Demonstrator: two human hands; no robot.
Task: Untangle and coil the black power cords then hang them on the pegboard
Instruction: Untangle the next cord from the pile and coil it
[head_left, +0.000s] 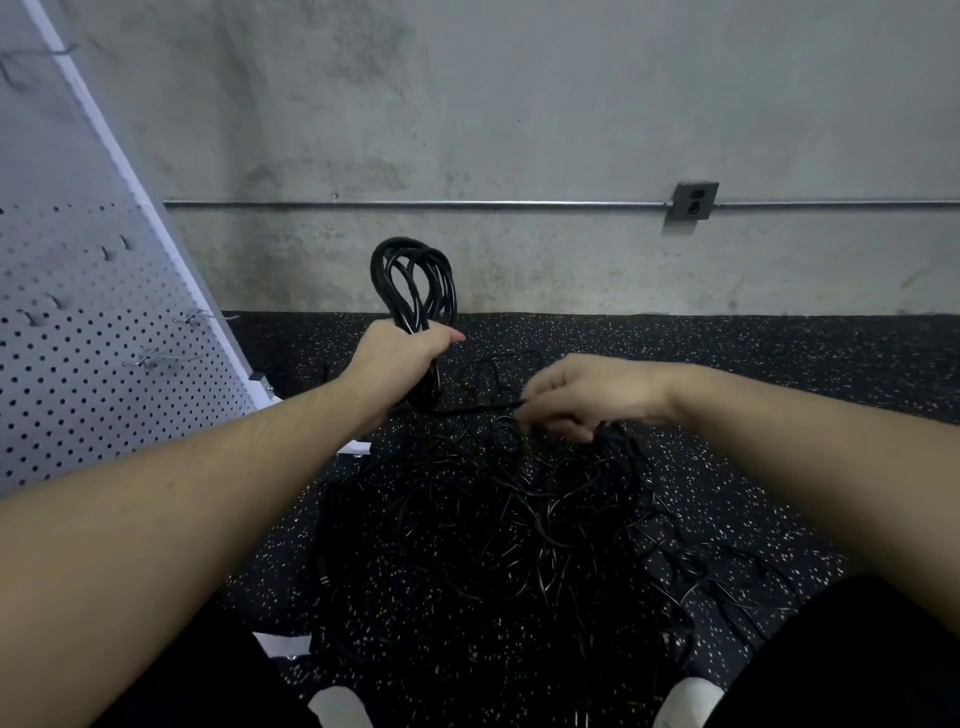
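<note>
Your left hand (400, 353): grip clenched around a coiled black cord (413, 283), loops standing upright above the fist. Your right hand (582, 397): fingers pinching one strand (478, 408). Tangled cords (519, 519): heaped on the floor (779, 364) between your legs. Pegboard (78, 364): left.

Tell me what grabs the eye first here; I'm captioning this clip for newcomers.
The left hand holds up a coil of black cord against the grey wall, centre frame. Below it a tangle of cords sprawls over the speckled floor, and the right hand pinches one strand. A pegboard with hooks leans at left.
</note>
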